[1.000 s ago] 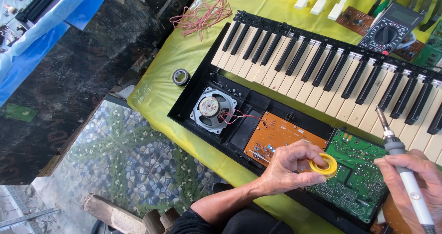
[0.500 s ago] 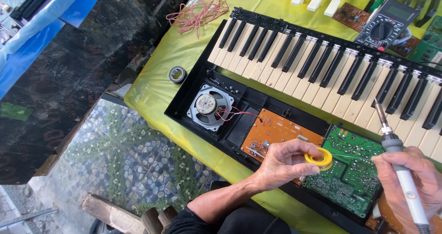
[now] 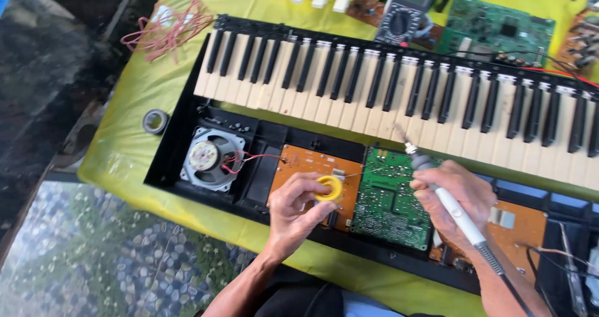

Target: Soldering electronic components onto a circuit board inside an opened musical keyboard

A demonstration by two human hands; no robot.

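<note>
An opened electronic keyboard (image 3: 387, 86) lies on a yellow-green cloth, its keys at the far side and its boards exposed near me. My left hand (image 3: 293, 214) holds a small yellow spool of solder (image 3: 329, 188) over the orange circuit board (image 3: 312, 167). A thin strand of solder runs from the spool toward the green circuit board (image 3: 390, 195). My right hand (image 3: 452, 195) grips a white soldering iron (image 3: 437, 189), with its tip pointing up and left over the top edge of the green board.
A round speaker (image 3: 209, 158) with red wires sits in the case at the left. A roll of tape (image 3: 155, 121) and a bundle of red wire (image 3: 165, 27) lie on the cloth. A multimeter (image 3: 402, 14), loose white keys and other boards lie beyond the keys.
The view has shifted, so the keyboard now sits more to the left. My right hand with the iron has come in over the green board, nearer my left hand and the spool.
</note>
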